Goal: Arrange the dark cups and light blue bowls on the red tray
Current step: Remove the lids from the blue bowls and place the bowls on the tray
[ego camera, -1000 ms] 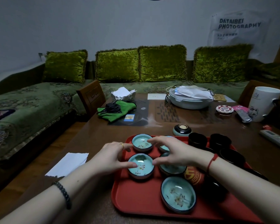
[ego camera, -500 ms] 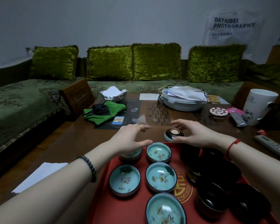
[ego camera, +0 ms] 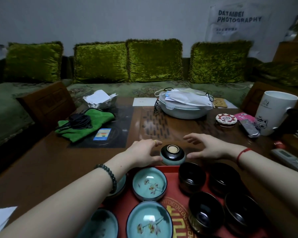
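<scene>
The red tray [ego camera: 175,201] lies at the bottom of the view. Several light blue bowls [ego camera: 149,183] with flower prints fill its left half. Several dark cups [ego camera: 191,176] stand upright on its right half. Just beyond the tray's far edge one more bowl [ego camera: 172,154] sits upside down on the table, dark outside with a pale foot ring. My left hand [ego camera: 143,152] is beside its left flank, fingers curled and seemingly touching it. My right hand [ego camera: 206,146] hovers to its right, fingers spread, holding nothing.
On the brown table [ego camera: 46,162] lie a green cloth with a black cable [ego camera: 83,123], a lidded white pot [ego camera: 184,104], a white mug [ego camera: 273,112], a round red tin [ego camera: 226,119] and remotes [ego camera: 289,158]. A green sofa with cushions [ego camera: 153,60] stands behind.
Both hands left the bowls on the tray and moved forward past its far edge to either side of the overturned bowl. The view moved closer to the table.
</scene>
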`<state>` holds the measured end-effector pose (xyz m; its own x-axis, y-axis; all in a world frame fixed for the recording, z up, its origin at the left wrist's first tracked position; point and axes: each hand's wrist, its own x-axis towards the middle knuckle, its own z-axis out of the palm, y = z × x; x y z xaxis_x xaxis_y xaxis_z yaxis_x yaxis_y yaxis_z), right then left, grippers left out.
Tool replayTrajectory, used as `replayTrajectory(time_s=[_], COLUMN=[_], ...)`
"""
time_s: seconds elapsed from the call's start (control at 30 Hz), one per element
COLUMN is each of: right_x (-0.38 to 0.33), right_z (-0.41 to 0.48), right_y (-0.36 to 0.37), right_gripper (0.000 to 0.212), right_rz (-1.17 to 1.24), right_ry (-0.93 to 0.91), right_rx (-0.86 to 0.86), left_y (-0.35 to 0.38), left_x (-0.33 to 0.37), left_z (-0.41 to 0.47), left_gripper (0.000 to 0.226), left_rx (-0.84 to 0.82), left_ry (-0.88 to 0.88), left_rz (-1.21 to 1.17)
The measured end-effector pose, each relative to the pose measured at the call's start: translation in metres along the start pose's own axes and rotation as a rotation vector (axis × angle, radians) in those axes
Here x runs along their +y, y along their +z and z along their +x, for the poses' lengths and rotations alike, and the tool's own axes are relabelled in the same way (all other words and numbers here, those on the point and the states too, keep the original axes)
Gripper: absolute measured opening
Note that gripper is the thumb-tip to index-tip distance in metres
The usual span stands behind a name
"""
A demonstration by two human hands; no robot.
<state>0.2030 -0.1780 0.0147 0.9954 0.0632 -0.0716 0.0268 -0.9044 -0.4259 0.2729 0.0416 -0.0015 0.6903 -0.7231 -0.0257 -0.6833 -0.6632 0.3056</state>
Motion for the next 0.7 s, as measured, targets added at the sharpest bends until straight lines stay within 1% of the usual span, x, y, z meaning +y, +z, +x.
replayTrajectory(time_s=[0.13, 0.23, 0.33, 0.47, 0.57, 0.7], right_x=[0.009, 0.01, 0.007, 0.006, 0.002, -0.011], right_z=[0.012, 0.018, 0.024, 0.027, 0.025, 0.018], right_y=[0.014, 0.021, 0.023, 0.024, 0.019, 0.004], right_gripper=[0.071, 0.072, 0.075, 0.076, 0.08, 0.082], right_rz=[0.02, 0.002, 0.008, 0.035, 0.079, 0.113], right_ry=[-0.012, -0.065, -0.102, -0.107, -0.091, -0.12], right_rx=[-0.059, -0.061, -0.062, -0.045, -0.005, 0.053], left_y=[0.011, 0.015, 0.017, 0.018, 0.015, 0.004], left_x=[-0.001, -0.003, -0.003, -0.004, -0.003, -0.001], left_z=[0.017, 0.023, 0.024, 0.023, 0.021, 0.013], left_gripper=[0.069, 0.075, 0.074, 0.073, 0.076, 0.084], left_rx=[-0.034, -0.025, 0.005, 0.022, 0.077, 0.176], left_ry=[0.013, 0.039, 0.062, 0.09, 0.098, 0.119], left_rz=[-0.076, -0.127, -0.146, -0.156, -0.208, -0.254])
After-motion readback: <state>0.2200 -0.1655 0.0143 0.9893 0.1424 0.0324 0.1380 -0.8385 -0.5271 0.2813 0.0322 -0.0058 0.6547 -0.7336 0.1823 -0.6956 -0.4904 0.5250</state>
